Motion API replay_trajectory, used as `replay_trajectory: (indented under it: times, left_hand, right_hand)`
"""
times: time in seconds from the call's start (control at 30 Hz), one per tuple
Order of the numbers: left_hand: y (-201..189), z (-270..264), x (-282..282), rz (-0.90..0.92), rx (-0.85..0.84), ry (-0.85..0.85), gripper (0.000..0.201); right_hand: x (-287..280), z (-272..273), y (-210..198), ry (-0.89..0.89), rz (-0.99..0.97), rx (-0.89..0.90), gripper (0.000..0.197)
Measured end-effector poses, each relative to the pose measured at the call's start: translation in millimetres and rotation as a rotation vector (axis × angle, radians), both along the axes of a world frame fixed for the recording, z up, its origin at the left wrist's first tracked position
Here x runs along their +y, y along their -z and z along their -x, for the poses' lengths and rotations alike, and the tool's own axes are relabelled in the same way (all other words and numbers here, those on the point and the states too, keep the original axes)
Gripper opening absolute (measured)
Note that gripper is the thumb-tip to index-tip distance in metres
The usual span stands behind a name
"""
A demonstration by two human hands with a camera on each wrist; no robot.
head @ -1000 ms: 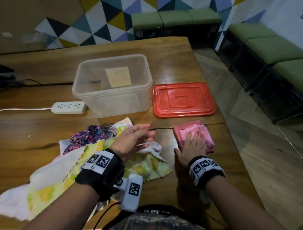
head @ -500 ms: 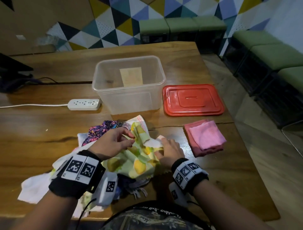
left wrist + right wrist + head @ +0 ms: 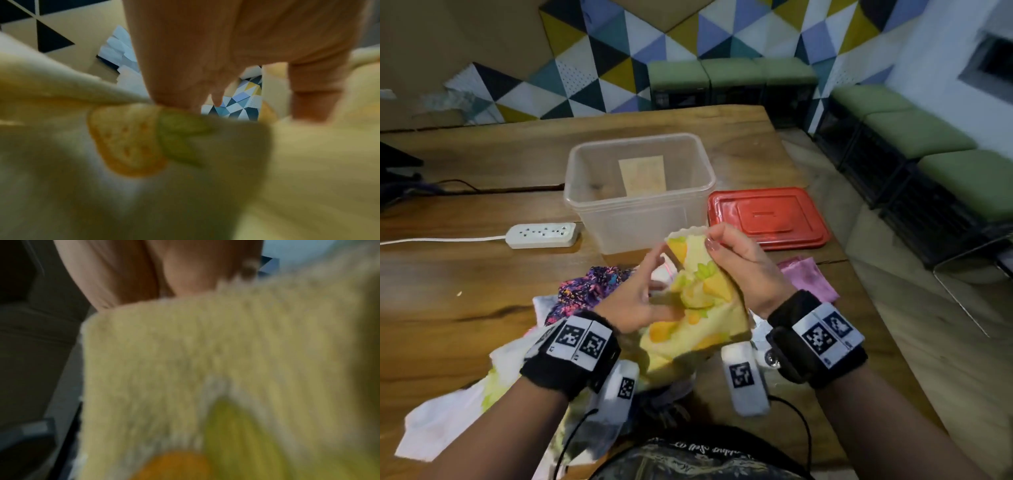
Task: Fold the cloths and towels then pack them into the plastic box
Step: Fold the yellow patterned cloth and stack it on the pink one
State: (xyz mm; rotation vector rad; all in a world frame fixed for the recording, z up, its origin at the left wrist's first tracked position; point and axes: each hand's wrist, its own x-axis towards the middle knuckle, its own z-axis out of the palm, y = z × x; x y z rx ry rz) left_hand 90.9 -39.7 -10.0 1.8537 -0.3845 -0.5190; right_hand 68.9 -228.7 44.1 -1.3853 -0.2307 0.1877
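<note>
My hands hold up a yellow cloth (image 3: 698, 318) printed with orange and green fruit, above the pile at the table's near edge. The right hand (image 3: 736, 263) pinches its top corner. The left hand (image 3: 640, 298) grips the cloth lower down, on its left side. The left wrist view shows fingers (image 3: 185, 73) closing on the yellow cloth (image 3: 127, 146). In the blurred right wrist view the yellow cloth (image 3: 185, 361) fills the picture. A clear plastic box (image 3: 585, 212) stands behind it with no cloth inside. A folded pink cloth (image 3: 808, 281) lies on the right.
A red lid (image 3: 767, 216) lies right of the box, and a white power strip (image 3: 541, 234) to its left. A purple floral cloth (image 3: 585, 287) and a white cloth (image 3: 448, 411) lie in the pile. Green benches (image 3: 914, 133) line the right wall beyond the table edge.
My right hand left the folded pink cloth and moved left to the yellow cloth. Both hands then lifted that cloth off the pile.
</note>
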Motion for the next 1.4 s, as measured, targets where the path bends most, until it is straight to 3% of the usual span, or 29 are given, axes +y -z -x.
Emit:
replay_trajectory:
  times: [0.07,0.13,0.17,0.23,0.27,0.33,0.47,0.5,0.6,0.67,0.73,0.8,0.87,1.0,1.13,1.3,1.4]
  left_hand:
    - [2.5,-0.4,-9.6,-0.12,0.123,0.189,0.087]
    - [5.3,-1.1,-17.7,-0.148,0.206,0.296,0.056]
    - [0.2,-0.2,-21.3,-0.049,0.24,0.298,0.036]
    - [-19.8,-1.4,-25.3,0.233,0.313,0.242,0.019]
    - [-33.7,-3.7,-26.5,0.374,0.334,0.17,0.021]
    - [-57.0,-10.9,-28.6,0.597,0.331,-0.015,0.033]
    - [-90.6,-16.8,-42.8,0.68,0.284,-0.161,0.031]
    - [-97.3,-16.1,-46.0,0.716,0.305,-0.161,0.036]
    - [-101.8,-17.3,-44.4,0.712,0.35,-0.181,0.051]
    - [-92.2,-18.7,-34.1,0.555,0.344,-0.141,0.069]
    - [-79.5,-14.9,-23.7,0.303,0.302,-0.048,0.095]
    - [-68.2,-10.2,-16.8,0.279,0.322,-0.009,0.102]
    - [-66.6,-7.7,-14.6,0.383,0.306,-0.041,0.098]
    - [-81.9,-19.1,-13.8,0.577,0.326,-0.395,0.082]
    - [-95.9,-24.8,-9.5,0.802,0.311,-0.422,0.064]
    - [-95.8,-29.8,-4.9,0.704,0.173,-0.414,0.042]
    - [-92.4,-34.9,-1.4,0.636,0.073,-0.484,0.031]
  right_hand:
    - [-4.5,1.4,-16.2,-0.043,-0.119,0.026,0.011]
    - [-10.3,-0.7,-24.1,0.026,-0.214,0.046,0.009]
    - [-15.9,-4.0,-22.7,0.106,-0.23,0.052,0.011]
    - [-27.1,-7.8,-23.8,0.24,-0.271,0.112,0.012]
    - [-33.1,-7.7,-21.1,0.276,-0.299,0.181,0.014]
    - [-39.0,-5.1,-9.3,0.285,-0.266,0.351,0.038]
    - [-16.4,13.5,36.9,0.096,-0.094,0.651,0.098]
    - [-11.1,17.2,43.1,0.05,-0.135,0.667,0.098]
    - [-3.2,25.2,35.8,-0.004,-0.391,0.598,0.066]
    - [-7.4,24.0,26.8,-0.005,-0.496,0.48,0.055]
    - [-15.1,20.6,18.2,0.033,-0.435,0.381,0.048]
    - [-23.0,16.0,8.8,0.143,-0.319,0.335,0.042]
    - [-33.4,12.3,1.3,0.267,-0.241,0.29,0.04]
    - [-51.3,7.4,-14.7,0.374,-0.263,0.214,0.014]
    - [-58.4,2.8,-22.6,0.222,-0.173,0.156,0.039]
    - [-68.1,-10.6,-14.9,0.578,-0.084,0.075,0.059]
    - [-72.0,-11.1,-13.6,0.609,0.006,0.002,0.054]
